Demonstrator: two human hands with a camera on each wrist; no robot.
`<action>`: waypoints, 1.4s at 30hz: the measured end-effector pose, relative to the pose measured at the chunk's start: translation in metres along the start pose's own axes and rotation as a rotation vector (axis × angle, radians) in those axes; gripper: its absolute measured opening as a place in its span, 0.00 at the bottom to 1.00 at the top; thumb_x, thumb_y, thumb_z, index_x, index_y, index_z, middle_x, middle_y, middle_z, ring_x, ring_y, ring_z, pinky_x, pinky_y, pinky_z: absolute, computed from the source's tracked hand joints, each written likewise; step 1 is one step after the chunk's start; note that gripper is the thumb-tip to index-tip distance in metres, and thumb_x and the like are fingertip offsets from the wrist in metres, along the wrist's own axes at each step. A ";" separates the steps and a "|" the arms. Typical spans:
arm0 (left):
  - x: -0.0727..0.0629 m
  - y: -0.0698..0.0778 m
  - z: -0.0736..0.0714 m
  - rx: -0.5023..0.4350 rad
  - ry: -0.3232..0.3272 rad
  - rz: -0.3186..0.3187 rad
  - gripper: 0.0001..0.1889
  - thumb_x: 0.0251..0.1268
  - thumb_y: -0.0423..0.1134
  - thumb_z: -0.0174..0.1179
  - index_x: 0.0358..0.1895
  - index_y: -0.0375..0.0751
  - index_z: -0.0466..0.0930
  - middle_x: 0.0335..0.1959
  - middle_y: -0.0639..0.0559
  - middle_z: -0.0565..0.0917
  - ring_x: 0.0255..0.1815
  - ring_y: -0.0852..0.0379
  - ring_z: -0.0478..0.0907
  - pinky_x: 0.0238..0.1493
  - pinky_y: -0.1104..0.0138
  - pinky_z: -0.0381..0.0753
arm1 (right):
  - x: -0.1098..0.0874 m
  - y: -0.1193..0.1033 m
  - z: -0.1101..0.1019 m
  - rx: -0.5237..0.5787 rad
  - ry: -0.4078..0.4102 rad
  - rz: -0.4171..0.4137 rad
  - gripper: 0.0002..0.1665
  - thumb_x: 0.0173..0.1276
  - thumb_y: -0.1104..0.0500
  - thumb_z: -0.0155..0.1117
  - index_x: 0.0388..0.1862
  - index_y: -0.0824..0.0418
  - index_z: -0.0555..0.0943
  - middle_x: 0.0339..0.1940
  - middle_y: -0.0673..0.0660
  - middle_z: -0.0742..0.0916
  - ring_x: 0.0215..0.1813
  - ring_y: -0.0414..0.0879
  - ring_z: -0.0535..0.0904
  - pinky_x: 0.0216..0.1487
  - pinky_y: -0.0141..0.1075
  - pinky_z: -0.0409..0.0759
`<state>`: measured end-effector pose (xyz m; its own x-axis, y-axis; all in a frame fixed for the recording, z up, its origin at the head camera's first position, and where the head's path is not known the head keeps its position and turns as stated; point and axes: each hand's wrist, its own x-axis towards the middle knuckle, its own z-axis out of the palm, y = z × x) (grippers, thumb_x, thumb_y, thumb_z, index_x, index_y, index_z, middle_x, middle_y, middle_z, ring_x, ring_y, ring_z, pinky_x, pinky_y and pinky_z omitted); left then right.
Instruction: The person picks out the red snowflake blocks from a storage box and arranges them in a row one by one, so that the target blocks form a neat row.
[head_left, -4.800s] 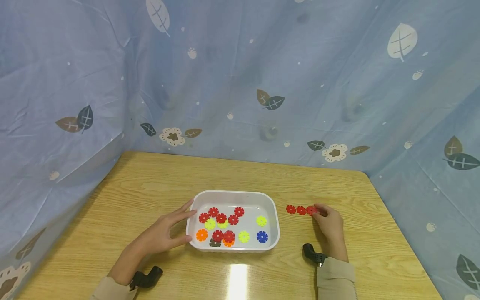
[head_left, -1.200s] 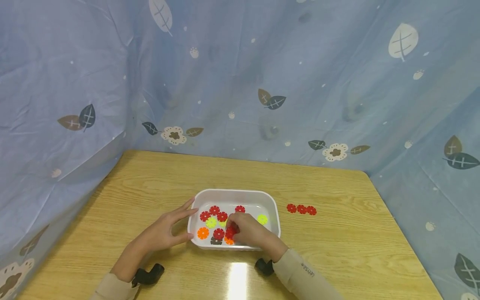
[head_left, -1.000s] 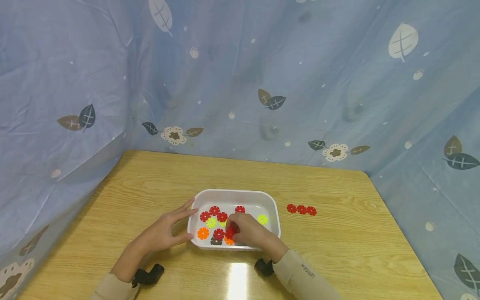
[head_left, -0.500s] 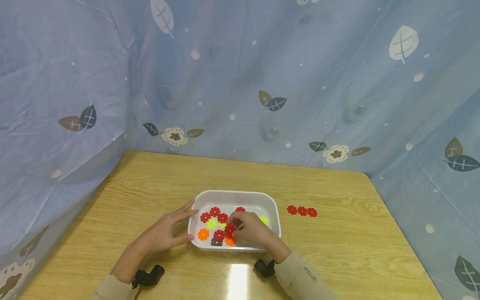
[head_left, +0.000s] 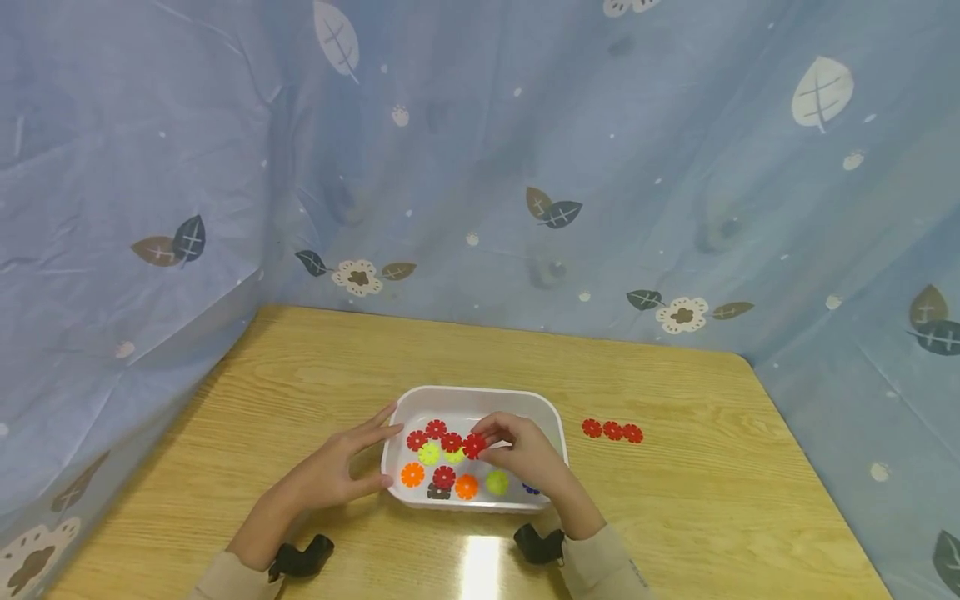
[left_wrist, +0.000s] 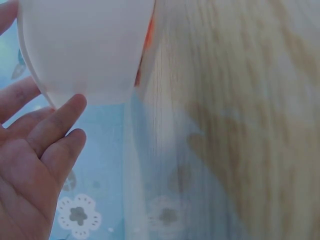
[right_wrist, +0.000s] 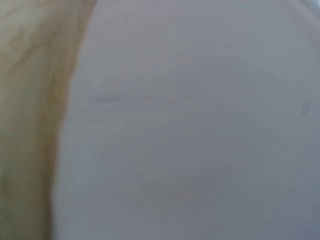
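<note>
Pinches one red disc [head_left: 474,446] between thumb and fingertips of the right hand [head_left: 522,450], over the inside of one white tray [head_left: 468,405], near its middle. Cannot tell anything of those fingers from the right wrist view, just a blurred pale surface and wood there.

Has four other red discs [head_left: 417,440] in sight on the tray floor: three grouped toward the far left, one nearer the front. Has three yellow discs [head_left: 429,454] in sight there too, plus two orange discs [head_left: 412,475], one dark grey disc [head_left: 439,493] partly beneath a red one, and one blue disc [head_left: 532,489] partly covered by the right hand. Cannot count any behind that hand.

Spreads the fingers of the left hand [head_left: 341,471], thumb well apart, at the tray's left end.

Has three more red discs in a row [head_left: 612,431] right of the tray, edge to edge on one wooden table [head_left: 697,467]. Wears two black wrist mounts [head_left: 302,557], one per arm, and two beige sleeves [head_left: 603,567]. Faces blue cloth [head_left: 480,150] with printed leaves and, low on the far side, two whole white flowers [head_left: 359,277].
</note>
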<state>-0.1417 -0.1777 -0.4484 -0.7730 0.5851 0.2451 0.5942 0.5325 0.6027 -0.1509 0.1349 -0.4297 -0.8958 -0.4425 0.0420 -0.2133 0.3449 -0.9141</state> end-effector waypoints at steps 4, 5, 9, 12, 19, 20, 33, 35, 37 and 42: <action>0.000 0.001 -0.001 0.000 -0.003 -0.004 0.33 0.57 0.50 0.64 0.66 0.42 0.69 0.75 0.45 0.56 0.71 0.40 0.61 0.61 0.42 0.70 | -0.004 -0.005 -0.013 0.073 0.024 -0.023 0.14 0.61 0.68 0.64 0.47 0.65 0.79 0.46 0.62 0.84 0.46 0.50 0.80 0.45 0.29 0.81; 0.000 0.001 -0.001 -0.001 -0.004 -0.005 0.33 0.57 0.50 0.64 0.66 0.42 0.69 0.75 0.45 0.56 0.71 0.40 0.61 0.60 0.42 0.70 | -0.006 -0.006 -0.017 0.091 0.030 -0.033 0.15 0.62 0.68 0.64 0.48 0.66 0.78 0.46 0.63 0.83 0.46 0.50 0.80 0.45 0.29 0.81; -0.001 0.000 -0.002 0.005 -0.002 0.001 0.34 0.58 0.51 0.64 0.67 0.42 0.69 0.75 0.45 0.56 0.70 0.39 0.61 0.60 0.42 0.70 | -0.012 -0.008 -0.034 0.139 0.069 -0.044 0.16 0.61 0.67 0.64 0.49 0.68 0.77 0.48 0.66 0.82 0.46 0.48 0.80 0.47 0.31 0.81; -0.001 0.000 -0.002 0.007 -0.002 0.003 0.34 0.58 0.51 0.64 0.67 0.42 0.69 0.75 0.45 0.55 0.70 0.39 0.61 0.60 0.42 0.70 | -0.017 -0.010 -0.046 0.154 0.127 -0.015 0.17 0.60 0.67 0.66 0.49 0.68 0.78 0.47 0.64 0.83 0.46 0.45 0.79 0.48 0.30 0.80; -0.001 0.001 -0.001 -0.013 0.001 -0.004 0.34 0.57 0.48 0.65 0.67 0.42 0.69 0.76 0.45 0.55 0.71 0.39 0.60 0.60 0.42 0.69 | -0.028 -0.006 -0.073 0.175 0.247 0.015 0.21 0.59 0.66 0.67 0.51 0.72 0.76 0.44 0.51 0.83 0.45 0.42 0.78 0.46 0.27 0.80; -0.001 0.001 -0.001 -0.015 0.000 -0.005 0.34 0.57 0.48 0.65 0.67 0.42 0.69 0.76 0.45 0.55 0.71 0.39 0.60 0.61 0.42 0.69 | -0.030 -0.005 -0.077 0.186 0.259 0.013 0.21 0.60 0.67 0.67 0.52 0.73 0.76 0.43 0.49 0.83 0.44 0.41 0.79 0.45 0.27 0.80; 0.001 0.001 -0.001 -0.023 -0.004 -0.006 0.33 0.57 0.47 0.66 0.66 0.41 0.69 0.76 0.46 0.56 0.71 0.40 0.61 0.60 0.42 0.70 | -0.056 0.032 -0.125 0.212 0.474 0.187 0.25 0.66 0.64 0.62 0.60 0.71 0.70 0.43 0.41 0.80 0.46 0.34 0.75 0.45 0.25 0.79; 0.001 0.002 -0.001 -0.027 -0.005 -0.007 0.33 0.56 0.47 0.66 0.66 0.41 0.69 0.76 0.46 0.56 0.71 0.40 0.61 0.60 0.42 0.70 | -0.060 0.038 -0.129 0.239 0.493 0.214 0.26 0.66 0.63 0.61 0.62 0.70 0.69 0.44 0.41 0.80 0.47 0.33 0.75 0.46 0.24 0.79; 0.001 0.002 -0.001 -0.026 -0.006 -0.007 0.33 0.56 0.47 0.66 0.66 0.41 0.69 0.76 0.46 0.56 0.71 0.41 0.61 0.60 0.42 0.70 | -0.065 0.044 -0.133 0.260 0.516 0.231 0.28 0.67 0.62 0.62 0.63 0.70 0.68 0.45 0.40 0.79 0.48 0.32 0.75 0.47 0.23 0.78; 0.001 0.003 -0.002 -0.013 -0.006 -0.003 0.33 0.57 0.47 0.66 0.66 0.41 0.69 0.76 0.46 0.56 0.71 0.41 0.61 0.60 0.42 0.70 | -0.075 0.057 -0.141 0.325 0.596 0.275 0.28 0.67 0.62 0.62 0.64 0.68 0.69 0.44 0.39 0.80 0.47 0.31 0.77 0.48 0.22 0.78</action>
<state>-0.1408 -0.1766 -0.4449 -0.7735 0.5872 0.2383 0.5888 0.5268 0.6131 -0.1506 0.3050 -0.4280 -0.9802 0.1822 -0.0782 0.0932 0.0751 -0.9928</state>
